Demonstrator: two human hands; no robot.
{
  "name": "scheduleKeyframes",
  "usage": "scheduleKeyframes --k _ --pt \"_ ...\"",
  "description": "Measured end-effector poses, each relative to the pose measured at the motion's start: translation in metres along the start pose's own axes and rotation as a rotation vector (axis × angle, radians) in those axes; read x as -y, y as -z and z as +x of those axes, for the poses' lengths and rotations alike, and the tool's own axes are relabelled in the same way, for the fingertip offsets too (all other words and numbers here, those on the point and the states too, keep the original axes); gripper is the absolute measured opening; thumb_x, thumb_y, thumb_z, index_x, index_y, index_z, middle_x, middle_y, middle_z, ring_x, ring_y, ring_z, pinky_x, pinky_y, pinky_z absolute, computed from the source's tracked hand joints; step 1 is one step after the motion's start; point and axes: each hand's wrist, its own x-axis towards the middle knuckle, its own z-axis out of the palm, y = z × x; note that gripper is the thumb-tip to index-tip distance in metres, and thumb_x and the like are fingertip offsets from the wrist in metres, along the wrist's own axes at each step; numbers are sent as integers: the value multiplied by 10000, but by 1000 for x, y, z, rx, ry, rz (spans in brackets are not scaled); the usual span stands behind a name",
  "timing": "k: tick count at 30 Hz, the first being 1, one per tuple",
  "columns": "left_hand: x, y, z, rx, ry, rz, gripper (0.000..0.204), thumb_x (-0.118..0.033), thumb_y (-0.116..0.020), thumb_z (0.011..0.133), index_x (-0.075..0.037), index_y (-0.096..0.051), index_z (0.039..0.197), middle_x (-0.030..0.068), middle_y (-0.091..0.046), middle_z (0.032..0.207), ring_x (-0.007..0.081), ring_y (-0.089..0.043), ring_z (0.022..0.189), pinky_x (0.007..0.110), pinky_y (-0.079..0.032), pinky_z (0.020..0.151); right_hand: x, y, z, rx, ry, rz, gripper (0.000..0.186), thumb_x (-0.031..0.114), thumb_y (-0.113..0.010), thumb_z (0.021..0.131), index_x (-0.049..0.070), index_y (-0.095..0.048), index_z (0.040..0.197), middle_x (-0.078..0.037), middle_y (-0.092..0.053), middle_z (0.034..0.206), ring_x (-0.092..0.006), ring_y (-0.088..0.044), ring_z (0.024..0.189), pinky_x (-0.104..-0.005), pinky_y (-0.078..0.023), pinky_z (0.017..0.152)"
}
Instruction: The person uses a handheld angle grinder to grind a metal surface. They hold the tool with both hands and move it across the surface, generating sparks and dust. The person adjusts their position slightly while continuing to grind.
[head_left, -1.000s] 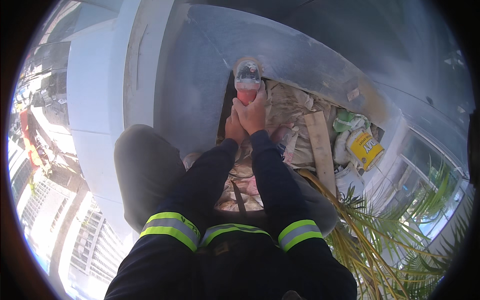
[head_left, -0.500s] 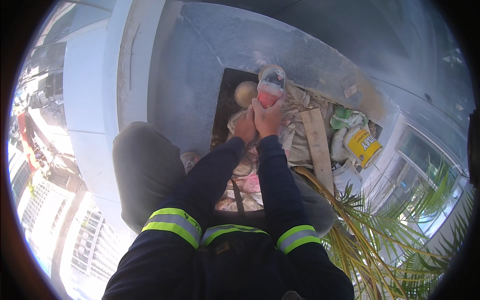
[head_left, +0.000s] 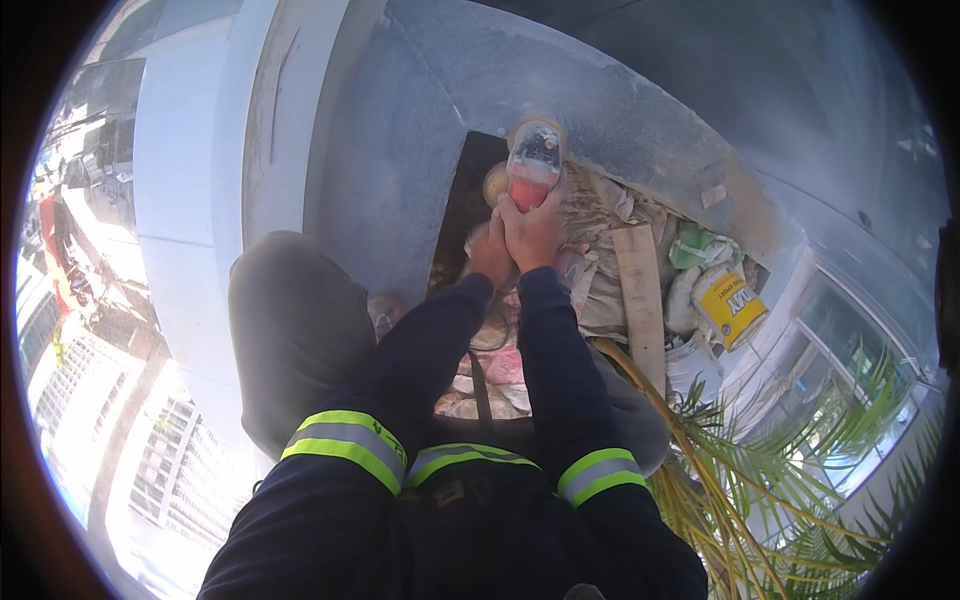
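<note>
A dust-covered red and grey angle grinder (head_left: 532, 178) is held in both my hands, its head toward the far edge of a dark square opening. Its pale round disc (head_left: 552, 128) lies at the grey concrete surface (head_left: 420, 110) there. My right hand (head_left: 535, 232) wraps around the red body. Just beside it, my left hand (head_left: 490, 252) is closed at the tool's rear end; its fingers are partly hidden. A tan round object (head_left: 495, 184) sits left of the grinder, partly covered by it.
Crumpled brown sheets and bags (head_left: 597, 215) fill the opening, with a wooden board (head_left: 640, 290) across them. At right stand a yellow-labelled can (head_left: 733, 308) and a green and white bag (head_left: 695, 247). Palm fronds (head_left: 760, 470) spread at lower right. My bent knee (head_left: 295, 310) is at left.
The grinder and both hands have shifted slightly left along the opening's far edge, covering more of the tan round object. The whole view has turned a little.
</note>
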Motion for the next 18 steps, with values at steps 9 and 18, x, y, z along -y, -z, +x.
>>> scheduleKeyframes --k 9,18 --pt "3 1 6 64 10 -37 460 -343 -421 1124 4 -581 1380 276 -683 1243 411 -663 1151 462 -514 953 8 0 1 -111 20 11 1036 264 -783 836 -28 -182 1627 -331 -578 1399 -468 -617 1251 -459 -488 1043" --pt "14 2 5 33 -6 4 537 -417 -372 1129 16 -618 1330 281 -691 1241 400 -684 1137 460 -520 939 -2 -7 -2 -130 54 106 1021 251 -792 838 -19 -188 1615 -317 -574 1415 -457 -616 1255 -462 -484 1051"
